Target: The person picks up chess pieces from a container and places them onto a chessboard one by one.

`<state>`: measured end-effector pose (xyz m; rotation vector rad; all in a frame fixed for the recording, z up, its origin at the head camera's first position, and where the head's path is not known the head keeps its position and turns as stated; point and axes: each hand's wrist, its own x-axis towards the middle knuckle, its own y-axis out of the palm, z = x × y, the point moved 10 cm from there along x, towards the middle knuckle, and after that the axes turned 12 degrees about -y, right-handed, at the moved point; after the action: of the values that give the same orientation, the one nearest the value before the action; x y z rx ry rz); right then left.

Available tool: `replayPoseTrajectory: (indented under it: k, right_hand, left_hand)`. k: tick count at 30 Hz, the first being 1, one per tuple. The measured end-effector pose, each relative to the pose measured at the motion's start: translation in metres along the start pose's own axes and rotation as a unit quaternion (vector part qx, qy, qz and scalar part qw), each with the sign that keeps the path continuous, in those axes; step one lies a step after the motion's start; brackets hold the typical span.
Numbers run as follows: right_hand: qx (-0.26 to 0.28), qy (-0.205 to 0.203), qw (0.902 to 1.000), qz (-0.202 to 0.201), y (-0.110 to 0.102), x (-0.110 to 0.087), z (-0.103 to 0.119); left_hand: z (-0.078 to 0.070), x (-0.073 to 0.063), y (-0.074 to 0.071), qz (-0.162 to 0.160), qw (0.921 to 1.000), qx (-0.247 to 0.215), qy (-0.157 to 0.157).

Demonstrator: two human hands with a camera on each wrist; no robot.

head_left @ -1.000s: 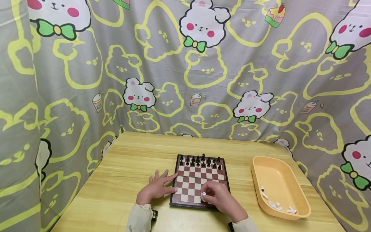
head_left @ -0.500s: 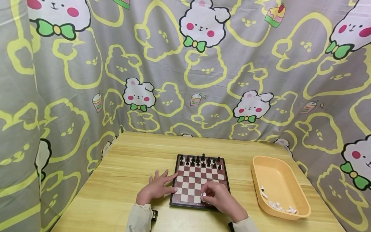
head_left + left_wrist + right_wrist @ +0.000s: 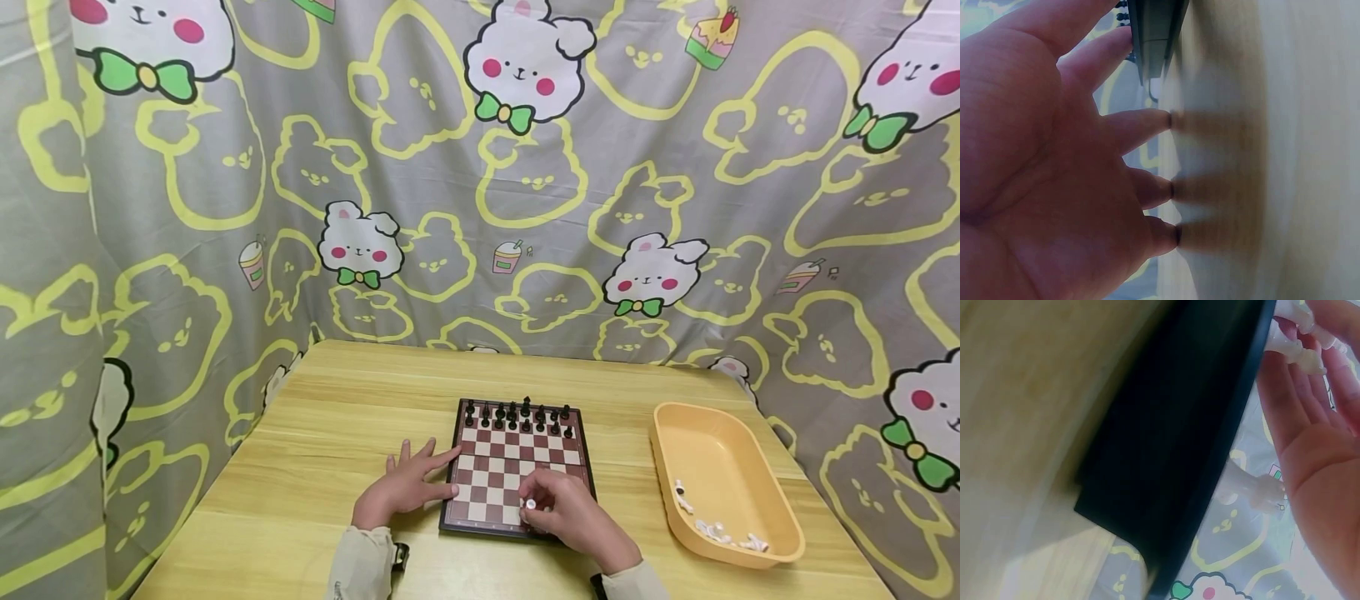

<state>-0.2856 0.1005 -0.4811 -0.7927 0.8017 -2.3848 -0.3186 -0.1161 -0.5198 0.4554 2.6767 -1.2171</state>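
The chessboard (image 3: pixel 487 478) lies on the table, with black chess pieces (image 3: pixel 512 421) standing in two rows at its far end. My left hand (image 3: pixel 401 487) has its fingers spread; thumb and index finger touch the board's left edge, and the other fingertips press on the tabletop in the left wrist view. Over the near right part of the board, my right hand (image 3: pixel 562 504) pinches a small white chess piece (image 3: pixel 531 504). Another white chess piece (image 3: pixel 1254 485) stands at the board's near edge in the right wrist view, hidden behind the hand in the head view.
To the right of the board stands a yellow-orange tray (image 3: pixel 723 467). Several white chess pieces (image 3: pixel 711 531) lie loose at its near end. A patterned grey curtain (image 3: pixel 435 275) hangs around the back and sides of the wooden table (image 3: pixel 300 467).
The white chess piece has tilted slightly in the fingers of my right hand, its round white end now showing more. My left hand and the board have stayed in place.
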Motion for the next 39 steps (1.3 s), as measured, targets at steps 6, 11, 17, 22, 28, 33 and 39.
replayPoseTrajectory:
  k: [6,11,17,22,28,33,39]
  right_hand:
    - [0.007,0.006,0.9999,0.010,0.000,-0.001,0.000]
    - [0.030,-0.002,0.9990,-0.032,-0.017,-0.007,-0.002]
    - [-0.021,0.000,0.9803,-0.197,-0.085,-0.032,-0.015]
    - [-0.098,0.039,0.9283,-0.357,-0.146,-0.079,-0.032]
    - [-0.152,0.157,0.8520,-0.476,-0.190,-0.139,-0.058]
    - [-0.187,0.248,0.8584,-0.408,-0.194,-0.149,-0.074]
    - [-0.128,0.352,0.9090,-0.182,-0.169,-0.142,-0.108]
  left_hand:
    - [0.000,0.000,0.000,0.001,1.0000,-0.002,0.000]
    - [0.000,0.001,0.001,0.002,1.0000,-0.001,-0.001]
    - [-0.001,0.002,0.000,0.003,1.0000,0.000,0.001]
    - [-0.002,0.001,-0.001,0.004,1.0000,0.005,0.002]
    - [0.001,0.001,0.000,0.004,1.0000,0.000,-0.001]
    - [0.001,0.001,0.000,0.002,1.0000,-0.002,-0.001]
    - [0.000,0.001,0.000,0.003,1.0000,-0.006,-0.001]
